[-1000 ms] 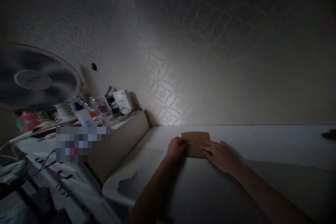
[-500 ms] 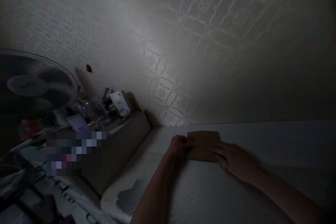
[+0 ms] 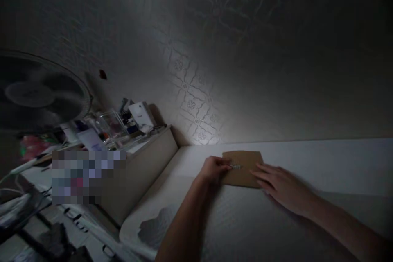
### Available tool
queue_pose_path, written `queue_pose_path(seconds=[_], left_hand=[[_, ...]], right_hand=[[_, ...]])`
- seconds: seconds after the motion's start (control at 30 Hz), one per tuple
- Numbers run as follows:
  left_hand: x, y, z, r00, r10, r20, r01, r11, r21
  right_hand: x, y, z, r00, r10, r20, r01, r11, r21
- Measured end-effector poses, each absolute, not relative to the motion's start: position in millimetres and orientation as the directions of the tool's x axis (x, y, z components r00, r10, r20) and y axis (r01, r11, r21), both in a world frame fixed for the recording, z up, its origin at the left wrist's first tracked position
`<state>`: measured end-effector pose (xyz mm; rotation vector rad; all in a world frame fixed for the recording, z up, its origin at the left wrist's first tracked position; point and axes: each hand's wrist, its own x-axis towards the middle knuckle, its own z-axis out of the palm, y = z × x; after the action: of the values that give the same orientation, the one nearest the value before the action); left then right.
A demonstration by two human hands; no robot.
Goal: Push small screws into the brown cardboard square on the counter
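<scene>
A flat brown piece of cardboard [image 3: 245, 176] lies on a white surface close to the wall. My left hand [image 3: 213, 170] is at its left edge, thumb and fingers pinched together over the board. Right at those fingertips is a small silvery-white piece [image 3: 236, 167], too small and dim to name. My right hand [image 3: 278, 184] rests with its fingers stretched out, their tips on the cardboard's right side. Nothing shows in the right hand.
At the left a fan [image 3: 43, 90] stands beside a dresser [image 3: 147, 168] crowded with bottles, a clear container [image 3: 112, 125] and a white box [image 3: 141, 114]. The patterned wall [image 3: 276, 90] rises behind. A grey scalloped shape [image 3: 155, 227] lies left of my left forearm.
The view has shifted slightly, and the surface and cardboard look brighter. Both hands keep about the same places on the cardboard. The silvery piece shows more clearly now.
</scene>
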<state>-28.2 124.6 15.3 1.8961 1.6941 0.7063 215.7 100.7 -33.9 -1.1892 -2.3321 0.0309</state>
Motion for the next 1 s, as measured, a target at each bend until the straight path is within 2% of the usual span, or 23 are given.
queue_pose_path(seconds=[0.13, 0.23, 0.3, 0.47, 0.73, 0.87, 1.0], left_hand=[[-32.4, 129.3, 15.9, -0.015, 0.993, 0.114, 0.706, -0.070, 0.704], [-42.2, 132.4, 18.7, -0.203, 0.955, 0.218, 0.780, 0.023, 0.626], [-50.5, 133.8, 18.9, -0.305, 0.922, 0.239, 0.817, 0.125, 0.563], [-64.1, 134.4, 11.4, -0.381, 0.892, 0.245, 0.856, 0.240, 0.458], [-55.4, 127.5, 15.7, -0.340, 0.915, 0.219, 0.926, 0.285, 0.246], [-45.7, 121.7, 34.4, -0.289, 0.931, 0.223, 0.933, 0.222, 0.285], [-33.6, 107.8, 49.6, 0.060, 0.997, -0.056, 0.889, -0.027, 0.458]], right_hand=[[216.7, 99.3, -31.1, -0.485, 0.757, 0.438, 0.736, 0.624, -0.262], [217.3, 98.8, -29.7, -0.489, 0.760, 0.427, 0.731, 0.625, -0.275], [217.6, 98.7, -29.3, -0.485, 0.766, 0.422, 0.731, 0.620, -0.286], [218.1, 98.6, -30.0, -0.480, 0.769, 0.422, 0.737, 0.614, -0.282], [217.9, 98.5, -33.5, -0.467, 0.770, 0.434, 0.739, 0.609, -0.287], [218.1, 98.1, -32.4, -0.476, 0.771, 0.422, 0.744, 0.609, -0.274], [217.7, 97.3, -30.1, -0.487, 0.772, 0.409, 0.749, 0.609, -0.259]])
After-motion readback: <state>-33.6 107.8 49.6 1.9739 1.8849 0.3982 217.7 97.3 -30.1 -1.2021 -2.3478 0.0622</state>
